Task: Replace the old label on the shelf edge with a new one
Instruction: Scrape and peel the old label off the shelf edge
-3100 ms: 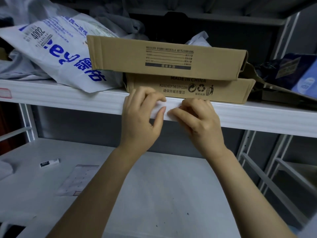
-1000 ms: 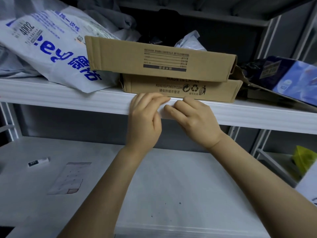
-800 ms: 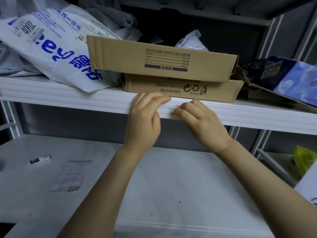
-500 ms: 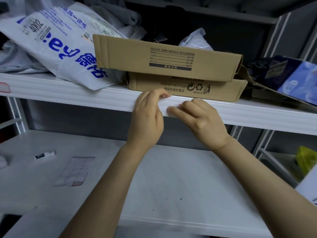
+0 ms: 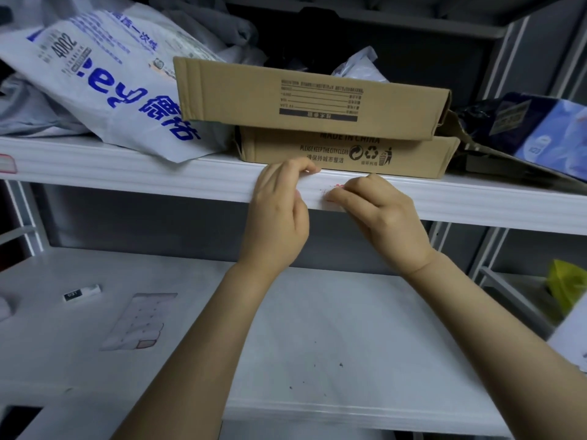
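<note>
Head view: at the far left end of the shelf edge (image 5: 127, 176) another red-bordered tag (image 5: 6, 163) is seen. A printed mailer bag (image 5: 104, 74) is slumped over the front edge just right of it. On the lower shelf (image 5: 317, 328), near its left side, a label sheet (image 5: 136, 322) is laid flat, probably kept within reach as the source of the replacement. Two stacked cardboard boxes (image 5: 317, 100) are set at the front edge, directly above the hands.

The left hand (image 5: 278, 217) is hooked onto the shelf edge, fingers curled over its top lip and thumb laid against its face, apparently to steady the work. Just beside it the label (image 5: 338, 187), shown by red traces, is stuck to the shelf edge. Its left end is pinched by the thumb and bent forefinger of the right hand (image 5: 386, 217), whose other fingers are curled. Peeling is judged to be under way; whether a corner is lifted cannot be told.
</note>
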